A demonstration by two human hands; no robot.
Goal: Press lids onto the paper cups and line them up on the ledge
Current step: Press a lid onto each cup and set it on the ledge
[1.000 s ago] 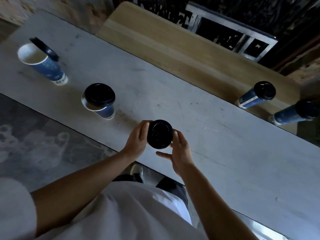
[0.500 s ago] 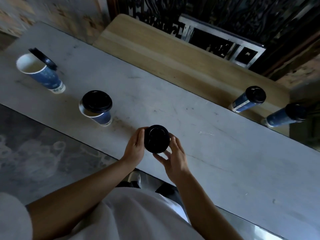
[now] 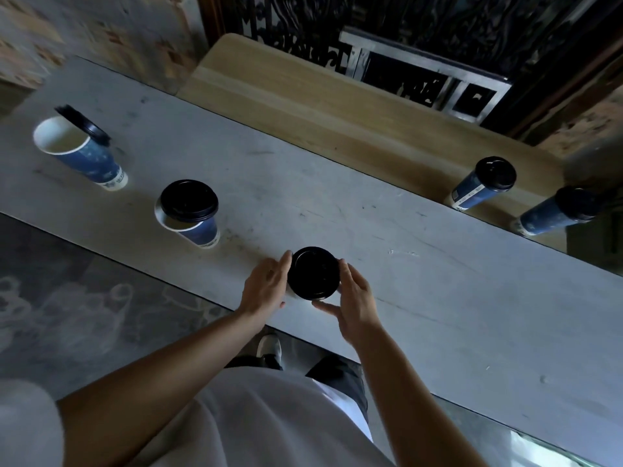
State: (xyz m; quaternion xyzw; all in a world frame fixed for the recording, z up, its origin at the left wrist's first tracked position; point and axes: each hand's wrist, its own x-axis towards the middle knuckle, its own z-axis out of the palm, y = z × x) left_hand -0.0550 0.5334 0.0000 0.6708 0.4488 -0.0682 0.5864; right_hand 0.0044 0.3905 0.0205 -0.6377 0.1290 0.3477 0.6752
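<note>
Since a second ago your hands have barely shifted: they've stayed cupped around the same lidded cup (image 3: 313,273), but the whole scene has slid lower in view, so your head has tipped or moved a bit. The right thumb that stuck out under the lid earlier is still out there, and the cup hasn't left the marble counter (image 3: 438,298).

Count-wise you've got five cups and five black lids. The one between your hands sits near the counter's front edge, lid on top. Your left hand (image 3: 266,287) is curled against its left side, fingers touching the lid rim. Your right hand (image 3: 354,298) wraps the right side, thumb reaching under the front. Both hands are gripping that cup, not flat open.

To the left, a second cup (image 3: 199,227) has its lid (image 3: 188,199) sitting skewed, white rim peeking out at front. Further left, an open cup (image 3: 81,153) has a lid (image 3: 82,124) leaning on its far rim.

Two finished lidded cups, one (image 3: 482,187) and another (image 3: 556,212), stand just beside each other on the wooden ledge (image 3: 320,109) at far right.
</note>
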